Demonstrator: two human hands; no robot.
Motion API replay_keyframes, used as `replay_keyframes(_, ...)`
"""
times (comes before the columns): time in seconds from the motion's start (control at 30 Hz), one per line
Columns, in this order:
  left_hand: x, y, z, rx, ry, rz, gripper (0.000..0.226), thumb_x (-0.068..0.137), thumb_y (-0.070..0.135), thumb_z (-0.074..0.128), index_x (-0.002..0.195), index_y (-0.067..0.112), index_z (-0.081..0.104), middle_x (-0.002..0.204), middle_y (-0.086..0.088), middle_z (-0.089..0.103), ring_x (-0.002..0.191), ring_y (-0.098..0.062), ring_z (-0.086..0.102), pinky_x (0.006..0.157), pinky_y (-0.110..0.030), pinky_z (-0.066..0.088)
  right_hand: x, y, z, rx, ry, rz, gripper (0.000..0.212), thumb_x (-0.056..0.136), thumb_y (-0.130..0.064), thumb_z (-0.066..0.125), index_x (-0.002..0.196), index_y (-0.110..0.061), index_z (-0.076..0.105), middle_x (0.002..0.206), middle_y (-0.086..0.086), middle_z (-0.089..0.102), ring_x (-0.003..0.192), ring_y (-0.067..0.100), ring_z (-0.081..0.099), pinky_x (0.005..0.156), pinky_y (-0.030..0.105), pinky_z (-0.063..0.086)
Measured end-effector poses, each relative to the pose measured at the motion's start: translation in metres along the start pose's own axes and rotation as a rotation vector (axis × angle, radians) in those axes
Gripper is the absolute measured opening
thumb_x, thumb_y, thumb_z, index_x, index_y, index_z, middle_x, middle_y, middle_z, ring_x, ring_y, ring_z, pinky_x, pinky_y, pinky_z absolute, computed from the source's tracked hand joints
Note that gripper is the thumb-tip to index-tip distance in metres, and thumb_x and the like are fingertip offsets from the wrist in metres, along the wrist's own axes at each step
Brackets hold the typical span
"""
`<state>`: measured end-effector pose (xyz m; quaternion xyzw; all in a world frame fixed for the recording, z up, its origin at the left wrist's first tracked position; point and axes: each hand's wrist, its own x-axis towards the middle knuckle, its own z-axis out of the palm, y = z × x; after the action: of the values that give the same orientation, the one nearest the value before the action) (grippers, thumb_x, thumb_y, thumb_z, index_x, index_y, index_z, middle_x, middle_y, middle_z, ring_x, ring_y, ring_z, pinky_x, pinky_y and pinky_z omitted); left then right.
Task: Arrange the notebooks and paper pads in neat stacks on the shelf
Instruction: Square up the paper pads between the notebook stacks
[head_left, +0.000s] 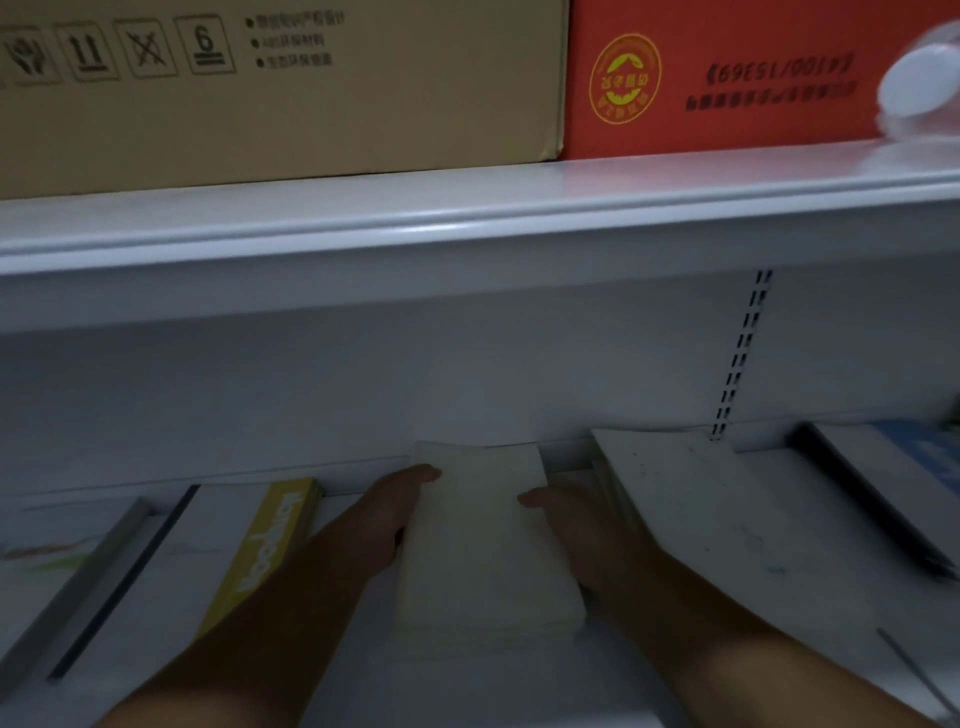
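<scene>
A white metal shelf unit fills the dim view, its upper shelf (467, 208) carrying a brown cardboard box (270, 88) beside a red box (727, 78), with a blurred white-capped bottle (917, 85) at far right. A slotted upright (743, 353) runs down the pale back panel. On the lower shelf (337, 649), a person's left hand (384, 519) and right hand (576, 530) press against the two long sides of a stack of cream paper pads (483, 540), gripping it between them near the back panel. The pads are plain, unmarked and squared together. A yellow-spined notebook (270, 540) lies to the left, a large white pad (696, 499) just right, and dark-spined notebooks (872, 499) beyond it.
</scene>
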<state>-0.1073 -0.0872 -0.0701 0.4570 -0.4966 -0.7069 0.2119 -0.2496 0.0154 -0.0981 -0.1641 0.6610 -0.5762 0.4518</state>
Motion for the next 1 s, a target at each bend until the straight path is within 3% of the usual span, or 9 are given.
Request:
replay_keyframes(0.2, -0.007, -0.005, -0.012, -0.018, 0.044, 0.063, 0.022, 0.094, 0.005, 0.047, 0.078, 0.005, 0.061, 0.069, -0.011, 0.065, 0.062, -0.021, 0.061, 0.058, -0.027, 0.051, -0.009, 0.000, 0.002, -0.060, -0.048, -0.111, 0.024, 0.089, 0.003, 0.045, 0.081, -0.012, 0.062, 0.075, 0.006, 0.060, 0.067, 0.023, 0.057, 0.062, 0.025, 0.046)
replay_keyframes(0.33, -0.012, -0.006, -0.026, -0.034, 0.106, 0.097, 0.021, 0.094, 0.005, 0.046, 0.077, 0.005, 0.059, 0.060, -0.009, 0.065, 0.046, -0.017, 0.062, 0.046, -0.022, 0.051, -0.012, 0.001, 0.022, -0.094, -0.075, -0.127, 0.021, 0.087, 0.003, 0.045, 0.099, -0.004, 0.061, 0.079, 0.011, 0.061, 0.069, 0.027, 0.057, 0.064, 0.026, 0.045)
replay_keyframes(0.43, -0.019, 0.000, -0.026, -0.026, 0.047, 0.091, 0.018, 0.094, 0.010, 0.048, 0.082, 0.007, 0.061, 0.053, -0.003, 0.068, 0.046, -0.015, 0.064, 0.052, -0.023, 0.052, -0.015, -0.003, 0.026, -0.111, -0.078, -0.087, 0.028, 0.087, -0.001, 0.052, 0.113, 0.003, 0.061, 0.104, 0.024, 0.064, 0.085, 0.034, 0.060, 0.075, 0.035, 0.049)
replay_keyframes(0.53, -0.038, 0.007, -0.023, 0.228, 0.008, 0.088, 0.010, 0.091, 0.018, 0.058, 0.101, 0.016, 0.056, 0.071, 0.006, 0.062, 0.061, -0.009, 0.060, 0.054, -0.021, 0.050, -0.024, -0.011, 0.005, -0.127, -0.158, -0.090, 0.035, 0.080, 0.009, 0.055, 0.112, -0.005, 0.057, 0.106, 0.019, 0.064, 0.087, 0.032, 0.060, 0.081, 0.037, 0.049)
replay_keyframes(0.63, -0.056, 0.003, -0.047, 0.693, -0.084, 0.043, 0.100, 0.070, 0.033, 0.080, 0.147, 0.028, 0.015, 0.103, 0.006, 0.062, 0.088, -0.012, 0.063, 0.066, -0.026, 0.054, -0.044, -0.011, -0.021, -0.449, -0.378, -0.075, 0.082, 0.072, 0.008, 0.065, 0.128, -0.040, 0.031, 0.121, 0.016, 0.062, 0.110, 0.031, 0.058, 0.098, 0.042, 0.044)
replay_keyframes(0.7, -0.073, -0.006, -0.057, 1.055, -0.202, 0.004, 0.129, 0.061, 0.038, 0.082, 0.147, 0.040, -0.014, 0.126, 0.001, 0.059, 0.103, -0.015, 0.062, 0.084, -0.028, 0.052, -0.059, -0.006, -0.023, -0.847, -0.516, -0.051, 0.111, 0.066, -0.008, 0.077, 0.142, -0.046, 0.005, 0.145, 0.009, 0.042, 0.123, 0.024, 0.050, 0.101, 0.035, 0.045)
replay_keyframes(0.8, -0.088, -0.030, -0.048, 1.463, -0.052, 0.258, 0.118, 0.076, 0.019, 0.066, 0.138, 0.039, -0.033, 0.120, -0.004, 0.061, 0.098, -0.017, 0.062, 0.072, -0.020, 0.043, -0.071, 0.003, -0.008, -1.347, -0.448, -0.173, 0.119, 0.074, -0.018, 0.072, 0.145, -0.037, -0.021, 0.146, 0.010, 0.027, 0.123, 0.026, 0.042, 0.087, 0.024, 0.041)
replay_keyframes(0.87, -0.092, -0.040, -0.040, 1.502, 0.059, 0.435, 0.111, 0.079, 0.012, 0.056, 0.134, 0.037, -0.037, 0.112, -0.003, 0.065, 0.097, -0.018, 0.063, 0.068, -0.021, 0.040, -0.073, 0.007, 0.001, -1.430, -0.369, -0.291, 0.115, 0.075, -0.018, 0.069, 0.145, -0.035, -0.020, 0.145, 0.011, 0.028, 0.130, 0.027, 0.034, 0.094, 0.024, 0.036)
replay_keyframes(1.0, -0.079, -0.048, -0.051, 1.460, 0.014, 0.454, 0.109, 0.078, 0.012, 0.053, 0.130, 0.038, -0.039, 0.106, -0.005, 0.067, 0.094, -0.020, 0.064, 0.074, -0.025, 0.046, -0.066, 0.003, 0.007, -1.513, -0.325, -0.312, 0.114, 0.072, -0.018, 0.069, 0.147, -0.035, -0.016, 0.142, 0.008, 0.035, 0.124, 0.025, 0.042, 0.085, 0.018, 0.038)
